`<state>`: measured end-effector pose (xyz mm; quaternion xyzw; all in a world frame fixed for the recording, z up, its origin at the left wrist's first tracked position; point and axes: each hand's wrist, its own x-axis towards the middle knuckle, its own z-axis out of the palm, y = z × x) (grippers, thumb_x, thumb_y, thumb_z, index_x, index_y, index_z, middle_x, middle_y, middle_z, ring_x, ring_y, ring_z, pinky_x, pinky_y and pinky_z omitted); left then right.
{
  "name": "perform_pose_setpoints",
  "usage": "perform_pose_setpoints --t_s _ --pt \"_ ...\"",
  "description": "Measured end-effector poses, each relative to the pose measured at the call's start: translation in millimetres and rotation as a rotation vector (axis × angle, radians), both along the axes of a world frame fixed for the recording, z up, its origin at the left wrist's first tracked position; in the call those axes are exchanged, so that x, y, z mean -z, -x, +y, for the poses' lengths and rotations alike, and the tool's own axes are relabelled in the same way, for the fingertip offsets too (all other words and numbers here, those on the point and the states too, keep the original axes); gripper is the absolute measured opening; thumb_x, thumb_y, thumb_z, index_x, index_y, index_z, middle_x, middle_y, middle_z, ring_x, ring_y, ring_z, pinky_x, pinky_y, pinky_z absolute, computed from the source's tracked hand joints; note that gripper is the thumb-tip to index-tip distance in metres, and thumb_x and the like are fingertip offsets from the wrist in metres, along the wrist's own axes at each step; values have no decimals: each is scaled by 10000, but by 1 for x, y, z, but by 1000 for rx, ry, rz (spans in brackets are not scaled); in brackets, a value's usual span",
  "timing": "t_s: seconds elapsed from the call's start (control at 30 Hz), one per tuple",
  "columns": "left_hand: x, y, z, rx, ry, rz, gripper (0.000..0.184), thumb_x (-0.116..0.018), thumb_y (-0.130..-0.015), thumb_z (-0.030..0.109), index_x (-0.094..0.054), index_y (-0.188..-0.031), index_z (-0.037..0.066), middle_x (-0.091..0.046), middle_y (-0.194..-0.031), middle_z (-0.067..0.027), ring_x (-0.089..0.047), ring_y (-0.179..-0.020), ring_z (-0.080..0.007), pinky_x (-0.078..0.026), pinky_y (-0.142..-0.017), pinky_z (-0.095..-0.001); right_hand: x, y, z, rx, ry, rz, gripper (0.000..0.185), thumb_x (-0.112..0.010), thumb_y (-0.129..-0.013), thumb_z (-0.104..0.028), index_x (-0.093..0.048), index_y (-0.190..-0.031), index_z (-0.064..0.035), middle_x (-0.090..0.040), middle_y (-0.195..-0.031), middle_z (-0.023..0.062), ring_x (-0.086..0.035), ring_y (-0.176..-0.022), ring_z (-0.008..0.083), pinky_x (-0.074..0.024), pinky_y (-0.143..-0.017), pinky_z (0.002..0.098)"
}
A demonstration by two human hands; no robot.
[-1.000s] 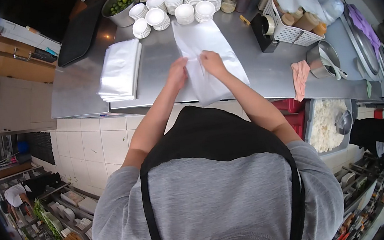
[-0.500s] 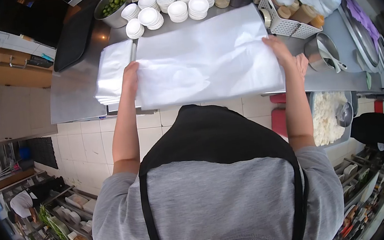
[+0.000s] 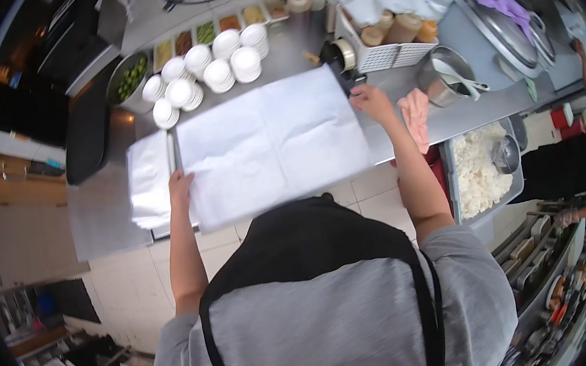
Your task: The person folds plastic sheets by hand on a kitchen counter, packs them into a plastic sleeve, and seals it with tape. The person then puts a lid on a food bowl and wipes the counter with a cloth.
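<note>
Past the black cloth apron (image 3: 292, 244) in front of me, one broad rectangular sheet of thin white paper (image 3: 274, 142) lies flat on the grey metal counter (image 3: 100, 217), its near long side along the counter's edge. Its long axis runs across the body, slanting away to the right, so one short side faces each hand. The left hand (image 3: 179, 188) touches the left short side, though I can't tell whether it pinches or only presses. The right hand (image 3: 374, 103) is half curled just beyond the other — whether anything is between its fingers I can't tell. Half a second ago it was on that edge; now it is close to a black stand-like device (image 3: 336, 64), while the left has stayed put and the whole view has turned. Left of the sheet sits one folded stack of white sheets (image 3: 152, 180); on the right are one grey plastic tub of white rice (image 3: 455, 187), one crumpled pink cloth (image 3: 416, 116) and one round steel pot (image 3: 447, 95). Farther back stand nine stacks of small white dishes (image 3: 218, 75), one white perforated basket (image 3: 394, 56) and — farthest — six rectangular food containers (image 3: 218, 31).
</note>
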<state>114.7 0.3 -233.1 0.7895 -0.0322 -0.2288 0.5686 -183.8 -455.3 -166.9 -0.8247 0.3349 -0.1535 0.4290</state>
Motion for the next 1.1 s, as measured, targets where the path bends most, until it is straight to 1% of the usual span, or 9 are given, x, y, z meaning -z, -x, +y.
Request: perform_pose_setpoints --t_s 0.17,0.23,0.3,0.43,0.63,0.77,0.9,1.0,1.1 --pt "-44 16 4 -70 -105 -3 369 -622 -722 104 -530 -1074 43 -581 -902 -83 -521 -726 -107 -400 -584 -215 -99 2 -95 158 350 -298 235 -606 -742 -183 -615 -930 -41 -641 -768 72 -600 -693 143 -455 -630 276" --pt "-43 9 17 -95 -113 -190 369 -615 -733 103 -525 -1087 54 -564 -997 -102 -534 -824 -137 -424 -644 -236 -124 4 -139 481 641 -282 235 -567 -758 -212 -623 -955 -97 -629 -757 125 -617 -737 243 -472 -691 350" --pt "-52 7 25 -92 -143 -321 349 -591 -762 81 -513 -1099 30 -541 -1072 -117 -508 -1000 -197 -415 -822 -282 -123 10 -198 622 750 -182 283 -574 -751 -266 -620 -970 -92 -622 -869 152 -602 -835 283 -465 -744 370" --pt "-91 28 10 -141 -132 -328 325 -585 -781 95 -517 -1090 20 -540 -1076 -113 -515 -981 -190 -403 -838 -275 -137 1 -233 769 668 378 341 -589 -721 -313 -622 -966 -78 -614 -935 154 -583 -889 306 -457 -774 390" --pt "-120 53 -25 -52 -76 -263 314 -573 -806 142 -516 -1094 31 -557 -1059 -89 -514 -977 -168 -401 -821 -263 -149 -21 -284 600 671 220 392 -594 -727 -360 -610 -926 -23 -611 -946 149 -588 -867 314 -468 -762 382" --pt "-141 72 -67 42 96 -199 333 -581 -804 149 -507 -1112 45 -548 -1093 -88 -511 -994 -168 -401 -836 -271 -209 -52 -242 220 -210 -758 174 -534 -804 -145 -554 -897 1 -560 -878 94 -570 -736 155 -490 -657 247" --pt "-165 84 -121 233 213 -412 399 -612 -779 136 -479 -1143 39 -526 -1131 -104 -494 -1049 -189 -386 -889 -312 -277 -56 -153 -87 -337 -919 195 -500 -829 -107 -531 -997 -14 -554 -984 81 -569 -811 160 -478 -713 266" --pt "-204 115 -172 349 222 -689 525 -670 -735 205 -446 -1171 18 -488 -1178 -136 -468 -1085 -219 -371 -906 -327 -322 -42 -32 -211 -309 -1036 156 -536 -816 -101 -475 -673 -89 -545 -675 11 -537 -619 88 -449 -576 228" --pt "-243 147 -192 528 -41 -743 672 -694 -709 294 -389 -1229 -2 -434 -1240 -140 -411 -1144 -241 -321 -946 -318 -318 -42 10 -328 -308 -1063 180 -531 -826 -102 -462 -660 -96 -505 -633 -16 -471 -556 63 -402 -534 205"
